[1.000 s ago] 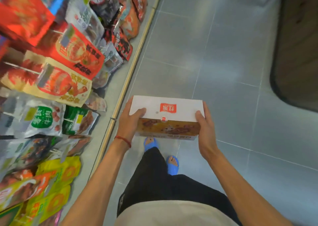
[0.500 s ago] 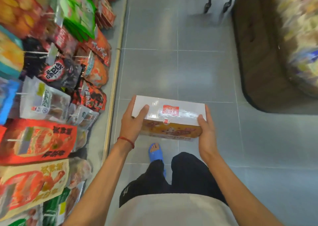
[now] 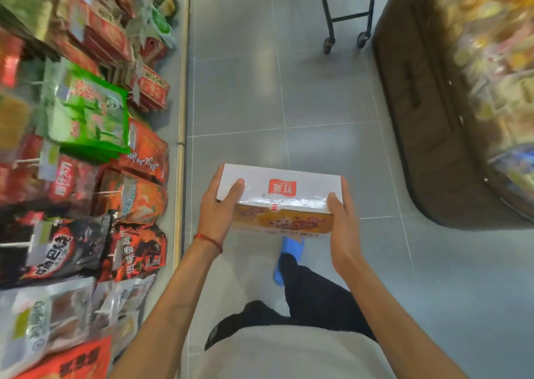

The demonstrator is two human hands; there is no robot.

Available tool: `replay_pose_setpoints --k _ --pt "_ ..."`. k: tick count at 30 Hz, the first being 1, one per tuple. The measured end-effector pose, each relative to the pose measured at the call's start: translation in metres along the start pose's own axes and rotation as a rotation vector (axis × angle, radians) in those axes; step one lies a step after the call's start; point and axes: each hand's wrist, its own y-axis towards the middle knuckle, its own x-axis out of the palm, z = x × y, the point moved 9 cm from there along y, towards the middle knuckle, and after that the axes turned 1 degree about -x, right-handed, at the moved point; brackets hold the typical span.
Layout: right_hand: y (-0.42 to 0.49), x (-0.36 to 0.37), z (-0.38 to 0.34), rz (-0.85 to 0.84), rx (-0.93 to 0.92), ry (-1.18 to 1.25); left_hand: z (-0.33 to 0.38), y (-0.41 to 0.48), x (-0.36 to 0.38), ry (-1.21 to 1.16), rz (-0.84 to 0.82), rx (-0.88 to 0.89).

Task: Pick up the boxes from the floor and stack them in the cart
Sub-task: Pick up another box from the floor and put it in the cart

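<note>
Head view, looking down a shop aisle. A white-topped rectangular cardboard box with a red logo and an orange printed side (image 3: 281,198) is carried in front of the body, off the grey tiled floor (image 3: 245,95). Left hand (image 3: 218,215) is clamped on the box's left end, thumb lying over the top face. Right hand (image 3: 341,219) is clamped on the right end, thumb on the near top edge. The hands stand well apart, one at each short end; the box is the only thing between them.

Long axis of the box: left to right across the body, top face roughly level, slightly tilted toward the camera.

Key relation: the black metal wheeled cart frame (image 3: 345,17) lies far ahead and a little to the right of the box; only its lower legs and castors show, the basket is out of view. The right hand is the nearer one to it. Judgement: carrying stage, box not yet stacked; the approach runs forward and slightly right.

Left of the aisle, a shelf of red, green and black snack packets (image 3: 86,147). Right, a dark brown display stand (image 3: 427,118), close to the cart.
</note>
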Motion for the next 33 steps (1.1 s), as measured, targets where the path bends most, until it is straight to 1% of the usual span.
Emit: replay_pose_setpoints --k 3,7,13,17,21,24,29,33 --pt "0.057 0.012 -0.039 -0.030 -0.012 -0.020 0.040 0.052 0.021 0.007 0.017 0.021" --pt "0.133 0.027 -0.083 -0.036 -0.024 -0.059 0.088 0.124 0.049 0.020 -0.012 0.042" --pt "0.260 0.055 -0.135 -0.022 -0.028 -0.106 0.146 0.247 0.085 0.013 0.005 0.056" --pt "0.350 0.078 -0.180 -0.002 -0.060 -0.136 0.186 0.341 0.113 -0.009 -0.028 0.069" --pt "0.429 0.097 -0.231 0.043 -0.047 -0.102 0.234 0.430 0.139 -0.009 -0.041 0.058" --pt "0.485 0.109 -0.270 0.072 -0.062 -0.101 0.271 0.494 0.159 0.033 -0.056 0.047" --pt "0.579 0.122 -0.332 0.117 -0.057 0.000 0.333 0.591 0.198 0.051 -0.063 0.064" --pt "0.659 0.128 -0.378 0.154 -0.095 0.028 0.379 0.666 0.239 0.086 -0.072 0.089"
